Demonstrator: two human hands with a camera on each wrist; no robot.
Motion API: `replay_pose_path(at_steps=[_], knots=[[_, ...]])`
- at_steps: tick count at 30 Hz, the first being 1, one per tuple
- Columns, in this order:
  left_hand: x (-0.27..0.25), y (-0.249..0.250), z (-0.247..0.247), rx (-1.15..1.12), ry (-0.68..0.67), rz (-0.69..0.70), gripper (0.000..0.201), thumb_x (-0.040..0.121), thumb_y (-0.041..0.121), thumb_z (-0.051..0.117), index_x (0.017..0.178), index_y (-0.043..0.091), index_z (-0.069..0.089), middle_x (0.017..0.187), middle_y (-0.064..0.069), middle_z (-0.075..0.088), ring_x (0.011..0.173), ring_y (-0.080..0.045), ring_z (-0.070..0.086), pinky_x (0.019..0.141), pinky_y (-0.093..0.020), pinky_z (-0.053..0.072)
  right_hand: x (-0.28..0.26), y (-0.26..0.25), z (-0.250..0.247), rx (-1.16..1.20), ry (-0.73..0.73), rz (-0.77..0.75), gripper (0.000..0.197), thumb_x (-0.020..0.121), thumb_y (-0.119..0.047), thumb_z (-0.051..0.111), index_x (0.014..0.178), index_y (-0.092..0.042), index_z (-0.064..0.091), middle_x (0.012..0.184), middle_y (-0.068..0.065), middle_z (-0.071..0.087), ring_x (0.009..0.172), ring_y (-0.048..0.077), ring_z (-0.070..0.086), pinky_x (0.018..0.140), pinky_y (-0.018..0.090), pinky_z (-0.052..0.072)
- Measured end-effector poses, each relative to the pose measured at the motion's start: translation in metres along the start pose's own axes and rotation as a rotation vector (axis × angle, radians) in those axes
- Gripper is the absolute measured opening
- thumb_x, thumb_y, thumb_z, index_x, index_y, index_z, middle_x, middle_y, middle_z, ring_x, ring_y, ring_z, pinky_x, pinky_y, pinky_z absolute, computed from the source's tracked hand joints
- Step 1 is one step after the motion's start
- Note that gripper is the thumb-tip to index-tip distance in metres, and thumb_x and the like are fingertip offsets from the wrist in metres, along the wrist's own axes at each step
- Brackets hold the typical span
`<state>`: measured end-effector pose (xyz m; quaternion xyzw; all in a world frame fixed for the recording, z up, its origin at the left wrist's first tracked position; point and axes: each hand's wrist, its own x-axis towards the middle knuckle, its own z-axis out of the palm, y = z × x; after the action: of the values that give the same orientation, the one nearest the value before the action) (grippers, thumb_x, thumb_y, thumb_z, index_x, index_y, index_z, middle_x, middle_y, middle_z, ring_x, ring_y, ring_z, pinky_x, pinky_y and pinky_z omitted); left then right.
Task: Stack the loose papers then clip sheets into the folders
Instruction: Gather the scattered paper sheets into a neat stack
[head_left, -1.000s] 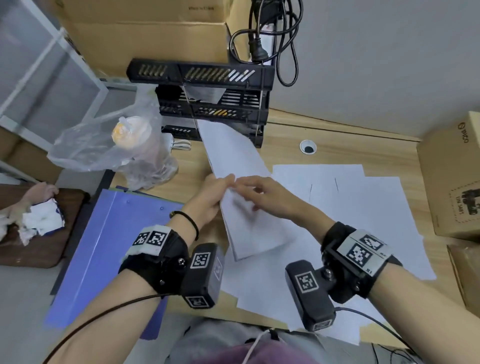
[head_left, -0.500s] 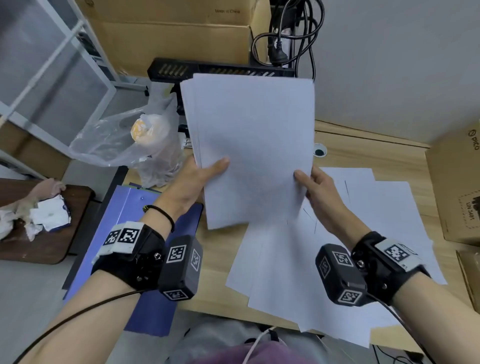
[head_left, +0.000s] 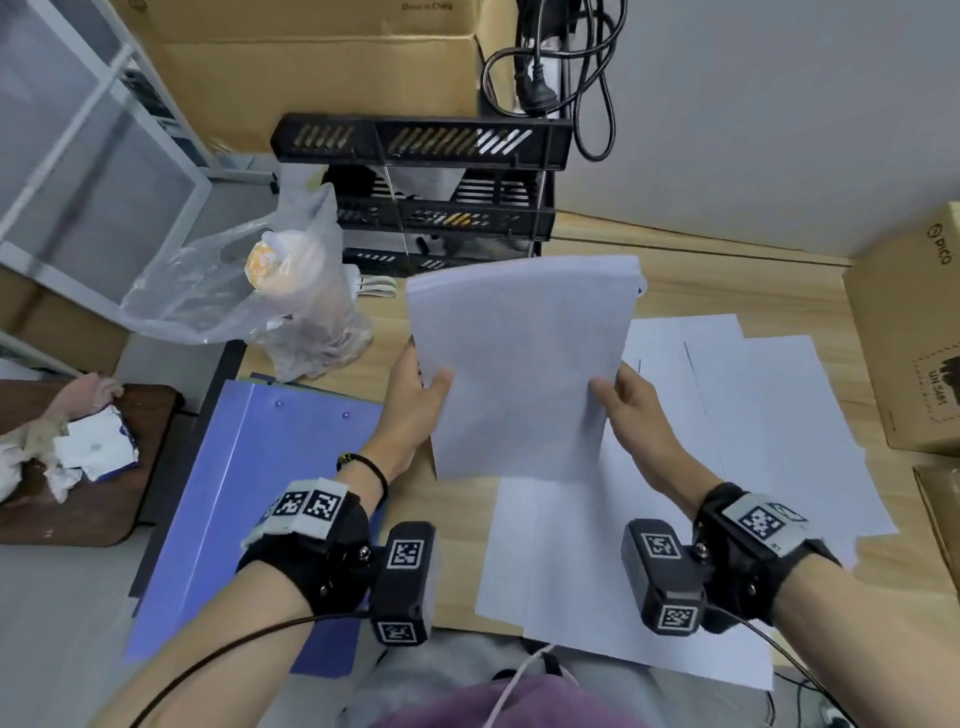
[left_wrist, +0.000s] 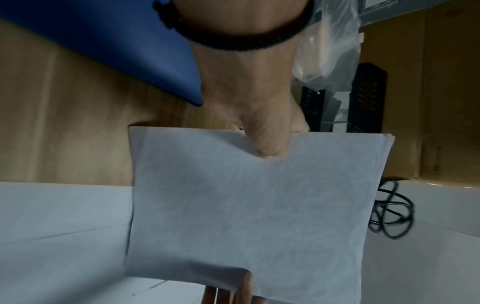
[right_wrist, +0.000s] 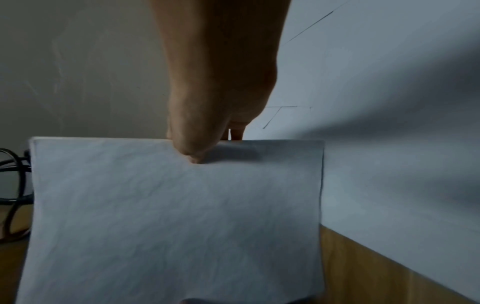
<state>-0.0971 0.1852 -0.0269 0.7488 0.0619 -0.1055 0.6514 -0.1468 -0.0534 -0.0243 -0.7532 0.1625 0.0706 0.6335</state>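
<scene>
I hold a stack of white sheets (head_left: 522, 364) upright above the desk, its lower edge near the tabletop. My left hand (head_left: 423, 395) grips its left edge, thumb on the front face, fingers behind. My right hand (head_left: 621, 400) grips the right edge the same way. In the left wrist view the stack (left_wrist: 254, 209) is pinched under my thumb (left_wrist: 267, 144); in the right wrist view the stack (right_wrist: 176, 216) sits under my thumb (right_wrist: 192, 148). Loose white sheets (head_left: 701, 467) lie spread on the wooden desk at the right. A blue folder (head_left: 249, 499) lies shut at the left.
A black stacked letter tray (head_left: 431, 192) stands at the back of the desk, with a clear plastic bag (head_left: 249, 291) beside it. Cardboard boxes (head_left: 909, 332) sit at the right edge. Black cables (head_left: 561, 73) hang on the wall.
The stack went from lying flat on the desk to being lifted high, and has now come down lower towards the tabletop. Both hands keep gripping its side edges.
</scene>
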Motion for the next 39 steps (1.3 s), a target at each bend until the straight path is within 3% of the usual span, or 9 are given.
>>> replay_pose_path(at_steps=[6,12,14,16,19,23,28,33,39], knots=[[0.017,0.049,-0.012,-0.086,-0.016,0.165,0.032,0.094,0.004,0.056,0.113,0.030,0.053,0.116,0.007,0.065,0.105,-0.005,0.064,0.084,-0.020,0.053,0.009,-0.035,-0.001,0.074,0.071,-0.097,0.020,0.099,-0.016,0.048,0.113,-0.023,0.061,0.117,-0.006,0.068,0.107,0.005,0.062,0.087,0.020,0.051],[0.014,0.001,-0.017,0.016,-0.019,-0.017,0.039,0.095,0.000,0.048,0.130,0.016,0.046,0.121,0.007,0.060,0.116,-0.009,0.056,0.096,-0.019,0.044,0.007,-0.012,-0.003,-0.084,-0.109,0.115,0.026,0.101,-0.015,0.042,0.125,-0.021,0.052,0.127,-0.012,0.058,0.114,-0.002,0.053,0.098,0.024,0.039],[0.007,-0.009,-0.014,0.039,-0.055,-0.034,0.033,0.101,0.007,0.041,0.131,0.020,0.043,0.122,0.013,0.056,0.113,0.003,0.052,0.094,-0.011,0.041,0.005,-0.007,0.000,-0.115,-0.154,0.166,0.026,0.104,-0.025,0.035,0.126,-0.029,0.049,0.129,-0.018,0.052,0.115,-0.002,0.048,0.098,0.022,0.032],[0.005,-0.012,-0.012,0.079,-0.061,-0.045,0.021,0.105,0.015,0.035,0.119,0.024,0.046,0.110,0.014,0.055,0.098,0.010,0.051,0.083,-0.008,0.041,0.006,-0.003,0.003,-0.156,-0.147,0.178,0.028,0.105,-0.035,0.030,0.124,-0.030,0.049,0.126,-0.017,0.050,0.117,0.003,0.044,0.097,0.024,0.029],[0.018,-0.012,-0.012,0.158,0.009,-0.017,0.020,0.104,0.018,0.033,0.099,0.014,0.052,0.095,-0.002,0.056,0.083,-0.008,0.051,0.074,-0.024,0.039,0.021,-0.004,0.008,-0.250,-0.011,0.112,0.041,0.104,-0.038,0.030,0.103,-0.006,0.055,0.104,-0.002,0.058,0.097,0.014,0.050,0.083,0.031,0.037],[0.037,-0.006,-0.022,0.108,0.039,-0.045,0.018,0.103,0.016,0.036,0.087,0.017,0.046,0.082,0.002,0.050,0.072,-0.007,0.045,0.065,-0.020,0.038,0.041,-0.012,0.013,-0.249,0.004,0.092,0.053,0.090,-0.048,0.036,0.097,0.003,0.048,0.088,0.013,0.057,0.080,0.024,0.052,0.081,0.049,0.049],[0.032,-0.033,-0.032,0.136,-0.066,-0.309,0.026,0.101,0.009,0.037,0.112,0.023,0.057,0.105,0.006,0.065,0.088,-0.007,0.061,0.074,-0.022,0.049,0.037,0.008,0.024,-0.221,-0.102,0.249,0.030,0.099,-0.027,0.041,0.076,-0.008,0.042,0.070,0.009,0.047,0.064,0.020,0.045,0.063,0.034,0.040],[0.019,-0.052,-0.038,0.142,-0.078,-0.482,0.030,0.099,0.002,0.038,0.116,0.013,0.060,0.103,-0.005,0.066,0.084,-0.020,0.060,0.070,-0.029,0.048,0.021,0.033,0.035,-0.219,-0.176,0.439,0.032,0.102,-0.023,0.039,0.072,-0.012,0.042,0.070,0.006,0.050,0.058,0.015,0.052,0.049,0.019,0.047],[0.044,-0.028,-0.042,0.078,0.009,-0.429,0.032,0.098,0.001,0.040,0.120,0.014,0.059,0.104,0.002,0.065,0.079,-0.010,0.061,0.052,-0.012,0.048,0.050,0.016,0.044,-0.095,-0.129,0.414,0.018,0.098,-0.019,0.040,0.091,-0.010,0.055,0.085,0.010,0.057,0.073,0.022,0.056,0.059,0.025,0.050]])
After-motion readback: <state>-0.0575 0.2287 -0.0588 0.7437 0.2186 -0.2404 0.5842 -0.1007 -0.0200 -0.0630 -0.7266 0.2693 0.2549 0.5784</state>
